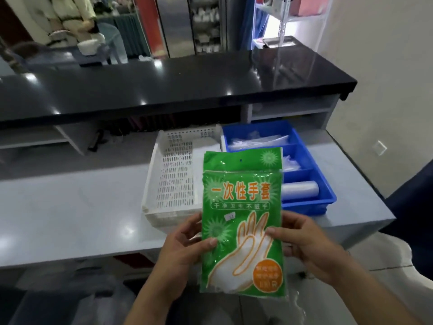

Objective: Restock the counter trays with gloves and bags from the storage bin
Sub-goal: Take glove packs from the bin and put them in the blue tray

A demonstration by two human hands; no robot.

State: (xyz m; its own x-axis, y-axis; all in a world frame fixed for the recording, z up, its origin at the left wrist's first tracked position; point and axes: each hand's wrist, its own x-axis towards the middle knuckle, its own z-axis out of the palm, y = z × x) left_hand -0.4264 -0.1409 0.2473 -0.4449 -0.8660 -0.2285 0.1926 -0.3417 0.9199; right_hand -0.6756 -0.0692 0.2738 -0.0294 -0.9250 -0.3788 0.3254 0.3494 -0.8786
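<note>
I hold a green pack of disposable gloves (pixel 242 207) upright in front of me, above the near edge of the grey counter. My left hand (pixel 185 252) grips its left edge with the thumb on the front. On the opposite edge, my right hand (pixel 304 247) holds it the same way. Behind the pack lies a white perforated tray (pixel 173 177), which looks empty. Right of it stands a blue divided tray (pixel 311 170) holding clear plastic bags in its far compartments and a roll of clear bags (pixel 300 190) in the near one.
The grey counter (pixel 70 207) runs left to right, with a raised black top (pixel 164 83) behind it and open shelves underneath. A person stands beyond the black top at the far left. A wall with a socket is to the right. Clear plastic lies below the counter near my knees.
</note>
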